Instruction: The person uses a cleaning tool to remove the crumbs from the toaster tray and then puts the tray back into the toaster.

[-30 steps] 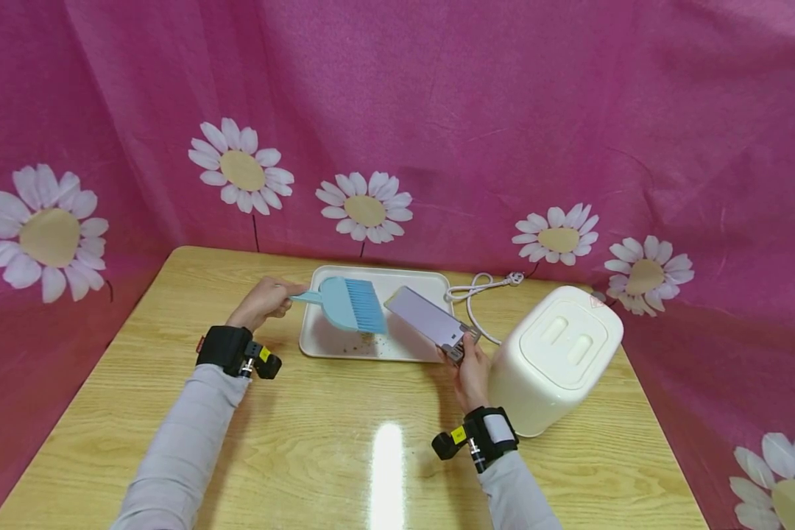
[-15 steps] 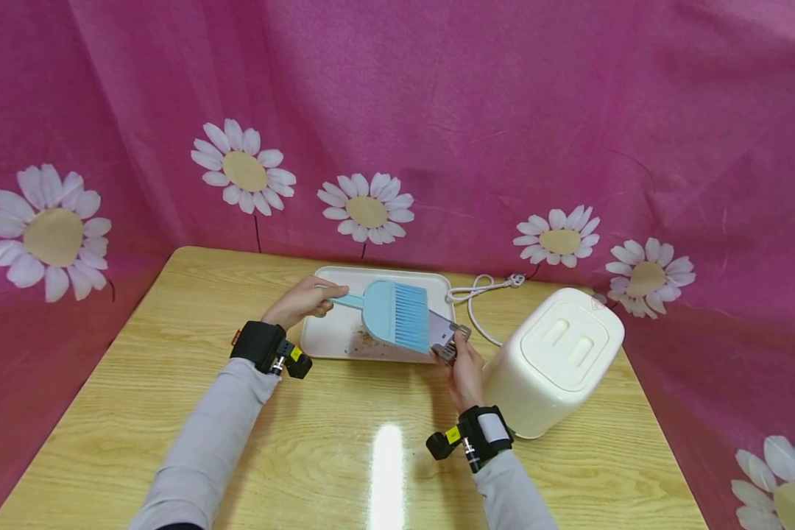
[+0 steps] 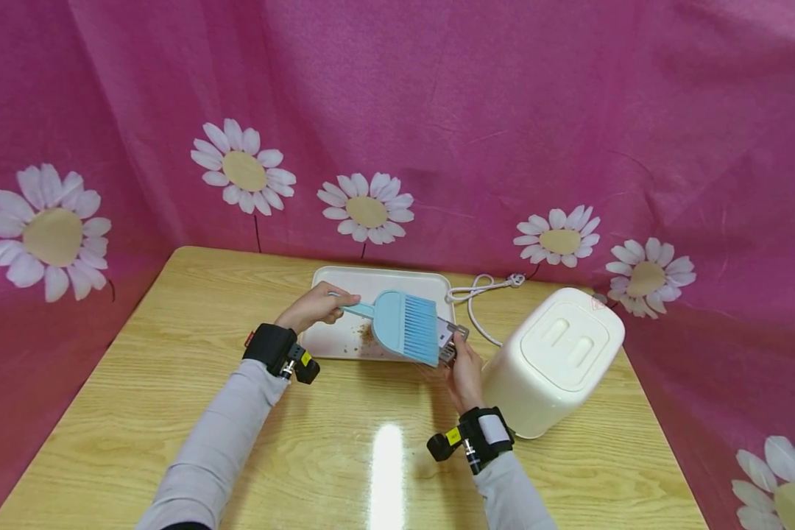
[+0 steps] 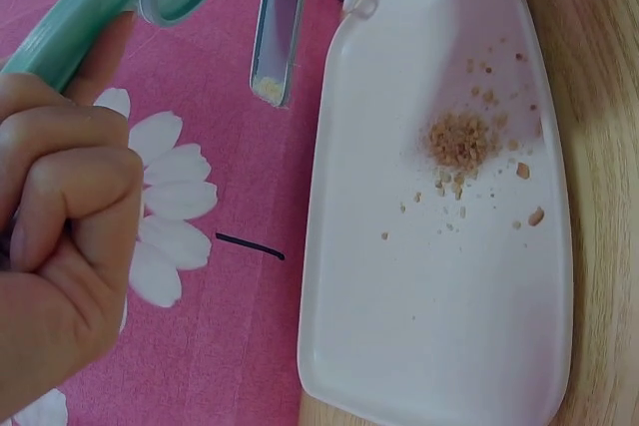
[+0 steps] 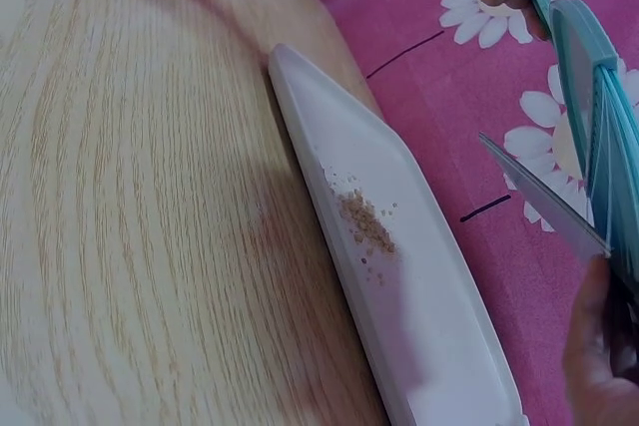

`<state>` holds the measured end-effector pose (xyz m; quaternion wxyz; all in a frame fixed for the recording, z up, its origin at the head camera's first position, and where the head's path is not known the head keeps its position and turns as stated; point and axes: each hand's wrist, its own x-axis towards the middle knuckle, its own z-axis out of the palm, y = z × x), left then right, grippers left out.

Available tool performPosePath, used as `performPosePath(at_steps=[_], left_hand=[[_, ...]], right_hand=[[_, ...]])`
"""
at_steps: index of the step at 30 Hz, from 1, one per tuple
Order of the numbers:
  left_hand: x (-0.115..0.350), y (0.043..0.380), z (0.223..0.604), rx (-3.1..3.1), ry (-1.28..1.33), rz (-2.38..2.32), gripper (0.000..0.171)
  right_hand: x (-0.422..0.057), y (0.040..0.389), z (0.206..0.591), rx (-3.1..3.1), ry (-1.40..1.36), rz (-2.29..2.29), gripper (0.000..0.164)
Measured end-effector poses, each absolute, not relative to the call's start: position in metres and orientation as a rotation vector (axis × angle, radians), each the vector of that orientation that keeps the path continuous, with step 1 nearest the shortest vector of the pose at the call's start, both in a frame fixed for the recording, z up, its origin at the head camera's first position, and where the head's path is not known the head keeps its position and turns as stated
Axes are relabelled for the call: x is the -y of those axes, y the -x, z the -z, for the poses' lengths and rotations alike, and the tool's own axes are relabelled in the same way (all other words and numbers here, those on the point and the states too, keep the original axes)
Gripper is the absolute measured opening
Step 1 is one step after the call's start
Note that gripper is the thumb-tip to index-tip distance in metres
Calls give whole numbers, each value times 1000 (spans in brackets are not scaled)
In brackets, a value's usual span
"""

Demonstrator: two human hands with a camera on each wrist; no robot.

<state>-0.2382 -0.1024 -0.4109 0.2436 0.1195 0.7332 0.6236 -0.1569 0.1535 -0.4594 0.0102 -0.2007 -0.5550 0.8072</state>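
Observation:
My left hand [image 3: 316, 305] grips the handle of a light-blue hand brush [image 3: 389, 324]. Its wide bristles lie over a flat, pale crumb tray [image 3: 446, 333], hiding much of it in the head view. The right hand [image 3: 466, 375] pinches that crumb tray by its grey slotted end, thumb on top. Both are raised above a white rectangular tray [image 3: 321, 340]. A heap of brown crumbs [image 4: 457, 142] with scattered bits lies on the white tray. In the left wrist view, some pale crumbs [image 4: 268, 89] sit at the crumb tray's far end.
A cream toaster [image 3: 543, 375] with a lidded top stands right of my right hand. Its white cord and plug [image 3: 486, 283] lie behind it, beside the white tray. The wooden table [image 3: 291, 427] meets a pink flowered cloth [image 3: 450, 147] at the back.
My left hand has swept the brush rightward and along the crumb tray toward my right hand. The crumb heap on the white tray has grown. The right hand has shifted only slightly.

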Motion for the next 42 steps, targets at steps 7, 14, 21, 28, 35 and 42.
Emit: performPosePath(at_steps=[7, 14, 21, 28, 35, 42], left_hand=[[108, 238, 410, -2079, -290, -1656, 33], [115, 238, 408, -2129, -193, -1653, 30], [119, 237, 406, -2177, -124, -1639, 28], [123, 239, 407, -2200, -20, -1645, 29], [124, 240, 408, -2238, 81, -1639, 29], [125, 239, 408, -2229, 123, -1660, 29]], right_hand=[[-154, 157, 461, 1674, 562, -2577, 43], [-155, 157, 462, 1613, 512, -2627, 46], [-161, 156, 472, 1541, 375, -2652, 47], [-161, 153, 465, 1577, 464, -2637, 48], [-162, 155, 464, 1577, 505, -2640, 47], [-167, 159, 486, 1558, 313, -2618, 54]])
